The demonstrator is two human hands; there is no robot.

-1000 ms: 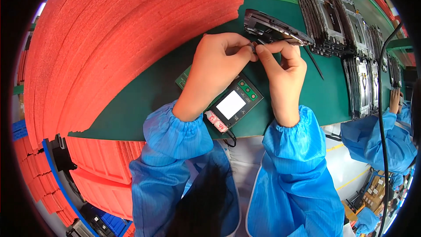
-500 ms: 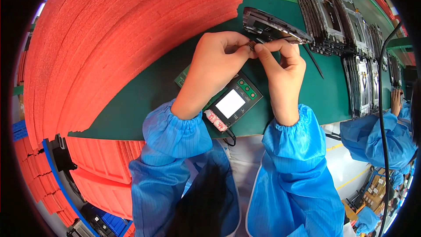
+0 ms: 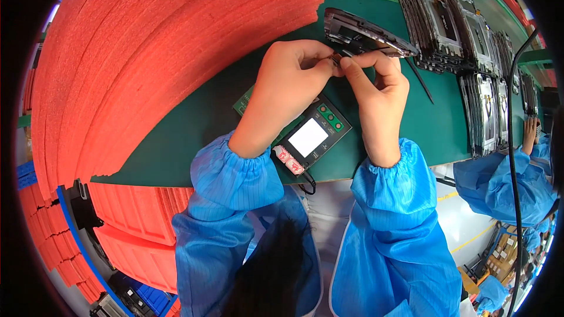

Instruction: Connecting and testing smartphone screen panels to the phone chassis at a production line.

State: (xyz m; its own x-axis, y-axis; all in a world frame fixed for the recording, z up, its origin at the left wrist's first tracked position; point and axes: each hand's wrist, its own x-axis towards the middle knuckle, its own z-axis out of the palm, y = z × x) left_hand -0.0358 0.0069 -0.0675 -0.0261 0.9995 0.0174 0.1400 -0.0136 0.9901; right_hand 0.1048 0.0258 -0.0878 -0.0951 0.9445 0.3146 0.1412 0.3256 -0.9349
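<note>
Beyond my hands a dark framed panel (image 3: 367,30), looking like a device's screen assembly, stands tilted over the green bench. My left hand (image 3: 291,85) pinches a small brownish connector piece (image 3: 336,58) between thumb and forefinger. From the other side, the thumb and forefinger of my right hand (image 3: 379,91) close at that same piece; its rear fingers lie near the panel's lower edge, and whether they touch it is hidden. Under my left wrist sits a black tester box (image 3: 329,138) with a lit white screen, several buttons and a cable, beside a green circuit board (image 3: 242,101).
Red foam sheets (image 3: 176,41) are stacked high on the left. Stacks of framed panels (image 3: 437,23) line the right back, with a thin black rod (image 3: 422,81) lying before them. A black cable (image 3: 514,170) hangs at right, near a co-worker's blue sleeve (image 3: 499,182).
Almost nothing differs. Both hands keep their pinch at the small connector piece, and the panel appears shifted up very slightly.
</note>
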